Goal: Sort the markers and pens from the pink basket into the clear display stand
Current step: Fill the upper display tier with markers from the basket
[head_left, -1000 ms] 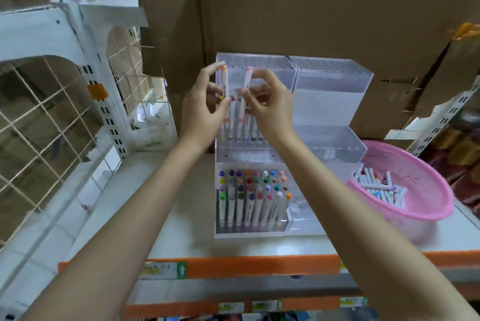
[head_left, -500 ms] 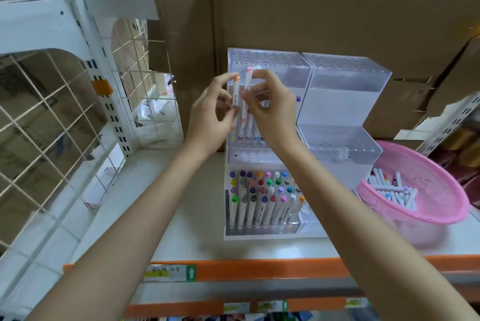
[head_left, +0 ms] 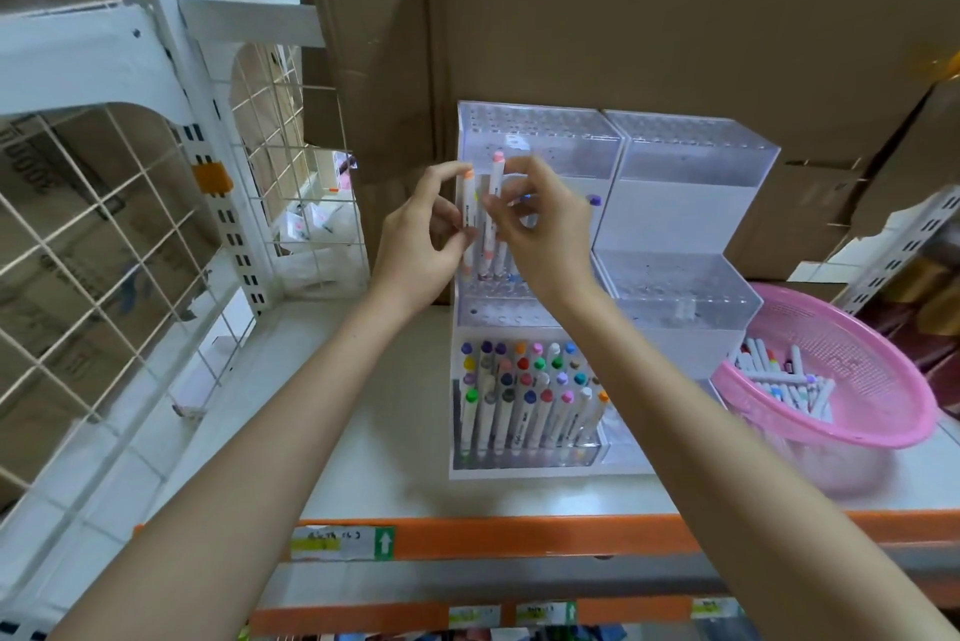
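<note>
White-barrelled and upright, an orange-capped marker (head_left: pixel 469 204) was pinched by the thumb and fingers of the left hand (head_left: pixel 418 245), and a pink-capped marker (head_left: pixel 496 183) likewise by the right hand (head_left: pixel 543 230), both over the middle tier of the clear display stand (head_left: pixel 691 157). Printing on the barrels was too small to read. Open holes (head_left: pixel 488 314) lined that tier's front edge; the bottom-tier markers (head_left: pixel 524 396) stood packed. The pink basket (head_left: pixel 883 438), just beside the stand's right side, held loose markers (head_left: pixel 779 380). On the shelf's orange edge (head_left: pixel 519 534), a label (head_left: pixel 343 543) bore a green arrow and illegible handwriting.
</note>
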### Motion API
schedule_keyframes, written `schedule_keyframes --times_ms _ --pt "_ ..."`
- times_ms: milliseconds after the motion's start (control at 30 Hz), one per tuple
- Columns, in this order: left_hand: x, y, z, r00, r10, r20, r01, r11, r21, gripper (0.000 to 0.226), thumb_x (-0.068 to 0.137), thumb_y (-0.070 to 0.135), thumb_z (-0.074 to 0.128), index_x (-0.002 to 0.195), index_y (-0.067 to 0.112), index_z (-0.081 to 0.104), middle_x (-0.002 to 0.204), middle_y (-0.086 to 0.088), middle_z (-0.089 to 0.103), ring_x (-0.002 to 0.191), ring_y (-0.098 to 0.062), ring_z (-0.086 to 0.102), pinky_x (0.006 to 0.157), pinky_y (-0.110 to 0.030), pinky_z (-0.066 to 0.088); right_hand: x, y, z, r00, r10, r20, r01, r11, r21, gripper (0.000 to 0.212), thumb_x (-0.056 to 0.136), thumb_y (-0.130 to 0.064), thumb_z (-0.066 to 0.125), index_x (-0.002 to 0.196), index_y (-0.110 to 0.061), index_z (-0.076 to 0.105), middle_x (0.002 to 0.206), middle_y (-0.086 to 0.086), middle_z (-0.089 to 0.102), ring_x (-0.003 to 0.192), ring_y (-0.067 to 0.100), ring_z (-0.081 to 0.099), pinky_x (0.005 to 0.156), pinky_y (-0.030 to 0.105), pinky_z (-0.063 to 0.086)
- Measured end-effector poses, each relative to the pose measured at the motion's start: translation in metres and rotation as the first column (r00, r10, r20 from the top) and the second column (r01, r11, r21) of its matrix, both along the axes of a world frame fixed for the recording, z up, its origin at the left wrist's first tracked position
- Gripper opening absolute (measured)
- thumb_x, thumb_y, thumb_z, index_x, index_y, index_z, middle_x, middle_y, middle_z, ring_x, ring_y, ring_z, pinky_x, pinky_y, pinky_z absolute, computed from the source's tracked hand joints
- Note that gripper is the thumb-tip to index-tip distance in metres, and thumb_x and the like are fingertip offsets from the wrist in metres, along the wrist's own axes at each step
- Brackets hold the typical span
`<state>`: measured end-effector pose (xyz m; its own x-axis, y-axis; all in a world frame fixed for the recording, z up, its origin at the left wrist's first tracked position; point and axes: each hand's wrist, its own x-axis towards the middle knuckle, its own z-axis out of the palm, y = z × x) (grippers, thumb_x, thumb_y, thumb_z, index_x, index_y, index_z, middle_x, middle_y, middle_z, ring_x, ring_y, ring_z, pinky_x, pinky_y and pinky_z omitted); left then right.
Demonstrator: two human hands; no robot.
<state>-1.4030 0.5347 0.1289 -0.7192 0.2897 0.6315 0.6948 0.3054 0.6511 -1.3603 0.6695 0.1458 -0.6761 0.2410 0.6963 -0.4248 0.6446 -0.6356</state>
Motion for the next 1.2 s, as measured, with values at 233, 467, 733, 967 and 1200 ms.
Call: schedule_keyframes --times_ms 233,467,733,967,1200 --pt "0.004 0.0 0.0 0.998 -0.006 -0.067 0.0 0.997 -0.078 0.051 0.077 0.001 0.068 0.121 0.021 0.052 0.078 0.0 0.057 0.07 -0.007 0.058 0.067 -0.017 0.048 0.001 0.0 -0.001 1.0 0.007 0.004 -0.007 1.0 0.017 0.021 0.087 -0.012 0.069 0.105 -0.008 0.06 0.077 -0.003 0.062 0.07 0.01 0.061 0.068 0.025 0.055" --pt "0.004 0.0 0.002 1.0 0.007 -0.029 -0.009 0.997 -0.074 0.039 0.083 0.007 0.067 0.117 0.017 0.051 0.076 -0.001 0.059 0.069 -0.006 0.057 0.063 -0.008 0.042 0.004 0.002 0.0 1.0 0.02 0.008 -0.02 1.0 0.001 0.041 0.086 -0.008 0.069 0.122 -0.014 0.053 0.076 -0.006 0.06 0.07 0.008 0.062 0.066 0.02 0.053" --pt "0.006 -0.003 0.001 0.998 -0.004 -0.057 -0.003 0.994 -0.111 0.036 0.083 0.007 0.068 0.113 0.011 0.048 0.076 -0.001 0.059 0.07 -0.012 0.06 0.064 -0.016 0.047 0.005 0.001 0.0 0.998 0.046 0.031 -0.048 0.998 0.05 0.041 0.087 -0.007 0.068 0.123 -0.014 0.052 0.073 -0.008 0.055 0.065 0.007 0.061 0.061 0.01 0.047" --pt "0.007 -0.003 0.0 0.997 -0.006 -0.072 -0.008 0.981 -0.193 0.035 0.083 0.006 0.066 0.11 0.014 0.046 0.077 -0.004 0.059 0.07 -0.015 0.06 0.067 -0.036 0.055 0.007 -0.001 0.001 0.999 0.047 0.027 -0.048 0.997 0.055 0.041 0.086 -0.006 0.069 0.123 -0.013 0.053 0.073 -0.005 0.056 0.066 0.009 0.061 0.061 0.009 0.046" --pt "0.012 -0.006 0.005 0.992 0.015 -0.122 -0.051 0.955 -0.293 0.039 0.081 0.007 0.066 0.113 0.011 0.044 0.085 -0.004 0.055 0.076 -0.019 0.058 0.066 -0.036 0.052 0.008 -0.001 0.002 0.998 0.041 0.043 -0.043 0.997 0.06 0.04 0.086 -0.005 0.068 0.122 -0.014 0.052 0.076 0.0 0.06 0.068 0.009 0.063 0.064 0.015 0.051"
